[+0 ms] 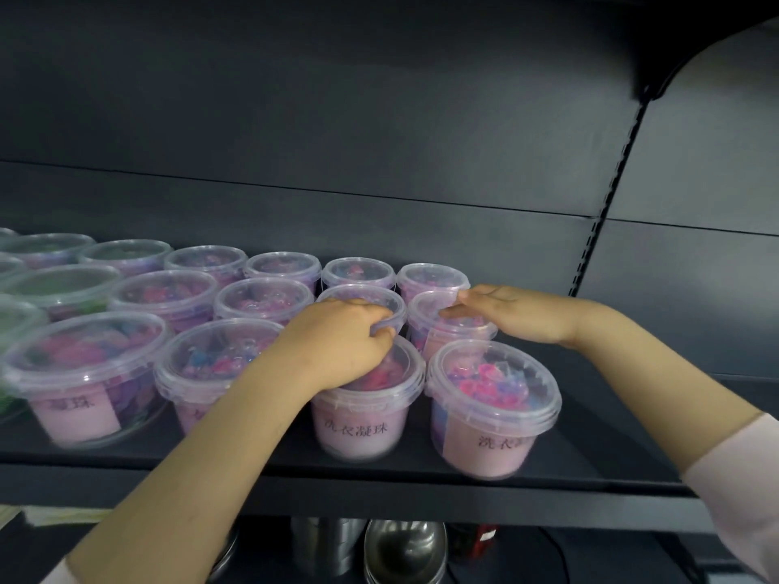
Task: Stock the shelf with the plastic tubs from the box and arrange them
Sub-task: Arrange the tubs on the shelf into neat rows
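You're arranging now: your left hand [342, 345] grips the middle-row tub [358, 295] by its rim, your right hand [512, 314] lies flat-fingered on the neighbour tub [423, 314] at its 3 o'clock; next, nudge both into line.

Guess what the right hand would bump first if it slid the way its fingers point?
Probably the neighbouring tub the left hand grips; the right hand points leftward at it, but depth is unclear.

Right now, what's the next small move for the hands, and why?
Probably ease the middle-row tub that the left hand grips by its rim into line with its row, while the right hand lies flat on the neighbouring tub, steadying it.
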Demonstrator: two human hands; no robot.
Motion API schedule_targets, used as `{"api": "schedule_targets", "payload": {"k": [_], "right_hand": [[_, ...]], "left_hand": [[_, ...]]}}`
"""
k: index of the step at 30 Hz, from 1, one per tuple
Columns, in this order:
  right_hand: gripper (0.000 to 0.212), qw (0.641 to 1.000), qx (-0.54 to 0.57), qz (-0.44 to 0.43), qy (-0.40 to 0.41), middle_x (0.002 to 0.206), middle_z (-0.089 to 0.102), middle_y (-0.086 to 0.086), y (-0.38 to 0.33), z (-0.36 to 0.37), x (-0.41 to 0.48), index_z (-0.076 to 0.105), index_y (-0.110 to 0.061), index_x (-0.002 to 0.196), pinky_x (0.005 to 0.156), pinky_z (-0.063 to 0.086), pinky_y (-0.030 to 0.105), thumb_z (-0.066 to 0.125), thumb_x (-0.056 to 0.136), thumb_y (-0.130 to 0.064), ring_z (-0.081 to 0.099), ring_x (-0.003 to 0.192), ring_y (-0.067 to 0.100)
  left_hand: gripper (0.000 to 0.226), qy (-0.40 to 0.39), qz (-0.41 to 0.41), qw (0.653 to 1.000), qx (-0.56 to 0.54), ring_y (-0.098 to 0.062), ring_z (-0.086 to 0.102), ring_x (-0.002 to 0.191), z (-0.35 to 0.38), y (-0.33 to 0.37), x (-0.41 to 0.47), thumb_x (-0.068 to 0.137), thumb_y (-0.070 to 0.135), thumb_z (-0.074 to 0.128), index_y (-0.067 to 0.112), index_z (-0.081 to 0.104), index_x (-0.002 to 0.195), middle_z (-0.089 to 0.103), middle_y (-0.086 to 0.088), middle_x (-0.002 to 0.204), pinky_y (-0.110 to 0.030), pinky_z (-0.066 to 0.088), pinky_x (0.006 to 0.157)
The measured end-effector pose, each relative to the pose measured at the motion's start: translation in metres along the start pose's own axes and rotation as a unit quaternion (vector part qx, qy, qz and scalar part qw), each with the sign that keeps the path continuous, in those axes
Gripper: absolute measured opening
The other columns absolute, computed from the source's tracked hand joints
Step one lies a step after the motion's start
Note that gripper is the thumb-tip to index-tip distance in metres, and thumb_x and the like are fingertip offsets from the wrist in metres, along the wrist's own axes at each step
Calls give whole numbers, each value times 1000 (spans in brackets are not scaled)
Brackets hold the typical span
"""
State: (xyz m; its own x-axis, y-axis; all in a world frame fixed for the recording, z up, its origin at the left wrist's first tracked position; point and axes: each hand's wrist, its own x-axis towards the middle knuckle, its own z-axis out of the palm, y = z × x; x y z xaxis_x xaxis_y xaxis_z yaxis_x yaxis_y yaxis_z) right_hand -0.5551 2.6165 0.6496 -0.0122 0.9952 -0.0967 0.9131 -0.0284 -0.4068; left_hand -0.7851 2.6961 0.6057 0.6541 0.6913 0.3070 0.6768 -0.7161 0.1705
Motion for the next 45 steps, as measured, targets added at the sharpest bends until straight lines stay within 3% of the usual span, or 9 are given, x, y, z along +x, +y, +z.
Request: {"api": "schedule_targets", "payload": {"k": [4, 8, 12, 18, 22, 28, 35, 39, 45], "right_hand": [[53, 999, 17, -10, 28, 145, 44, -17, -5, 0, -17, 56, -37, 133, 102, 31, 18, 25, 97, -58, 42, 128, -1], [40, 993, 16, -80, 84, 128, 54, -29, -6, -1, -56, 63, -45, 120, 107, 36, 22, 48, 87, -60, 47, 122, -10], [37, 993, -6, -102, 54, 126, 51, -37, -2, 10, -91, 62, -52, 117, 101, 31, 8, 58, 81, -63, 41, 125, -15], [40, 987, 14, -102, 128, 124, 56, -29, 3, 37, -95, 66, -44, 117, 99, 26, 1, 55, 81, -58, 43, 122, -13], [46, 982, 48, -80, 167, 124, 56, -27, 1, 46, -91, 68, -43, 115, 108, 33, 19, 52, 77, -64, 45, 121, -9], [46, 956, 97, -73, 268, 130, 51, -33, 8, 64, -106, 64, -47, 119, 104, 29, 13, 54, 77, -63, 36, 129, -9], [40, 910, 179, -69, 368, 126, 57, -30, 5, 107, -112, 69, -42, 110, 102, 28, 5, 63, 72, -55, 42, 128, -3], [38, 897, 209, -68, 383, 126, 57, -26, 3, 112, -108, 69, -43, 106, 105, 31, 19, 64, 70, -55, 43, 129, 0], [35, 898, 205, -73, 382, 123, 58, -27, 5, 110, -107, 70, -44, 105, 101, 35, 20, 68, 70, -51, 45, 124, 0]], "left_hand": [[41, -12, -6, 1000, 0, -21, 44, 129, -2, 2, 0, 96, 43, 34, 37, 49, 134, 45, 7, 146, -32, 38, 96], [38, -7, -1, 1000, -17, -18, 46, 125, -3, 3, 0, 97, 40, 34, 35, 54, 130, 48, 8, 143, -27, 35, 90], [38, -11, -1, 1000, -11, -18, 48, 123, -3, 3, -1, 98, 39, 34, 33, 54, 129, 49, 7, 142, -25, 32, 83], [32, 0, -5, 999, -38, -16, 57, 108, -4, 0, 1, 96, 43, 39, 36, 57, 121, 61, 9, 125, -29, 43, 80], [32, -16, -33, 992, -117, -9, 54, 112, -5, -1, 4, 96, 49, 41, 41, 58, 122, 58, 13, 130, -25, 37, 84], [27, 171, 53, 958, -223, 6, 52, 107, -34, 15, -22, 96, 34, 48, 25, 70, 109, 65, 15, 117, 0, 31, 86], [45, 126, 95, 987, -14, -10, 61, 107, -5, 36, -83, 87, 56, 43, 27, 68, 112, 67, 17, 116, -24, 40, 91], [44, 138, 93, 986, -20, -12, 61, 111, 3, 32, -86, 88, 52, 45, 25, 67, 116, 67, 13, 116, -25, 36, 97], [51, 104, 112, 987, -44, -7, 55, 119, 0, 23, -84, 90, 56, 38, 28, 63, 124, 62, 18, 126, -26, 39, 101]]}}
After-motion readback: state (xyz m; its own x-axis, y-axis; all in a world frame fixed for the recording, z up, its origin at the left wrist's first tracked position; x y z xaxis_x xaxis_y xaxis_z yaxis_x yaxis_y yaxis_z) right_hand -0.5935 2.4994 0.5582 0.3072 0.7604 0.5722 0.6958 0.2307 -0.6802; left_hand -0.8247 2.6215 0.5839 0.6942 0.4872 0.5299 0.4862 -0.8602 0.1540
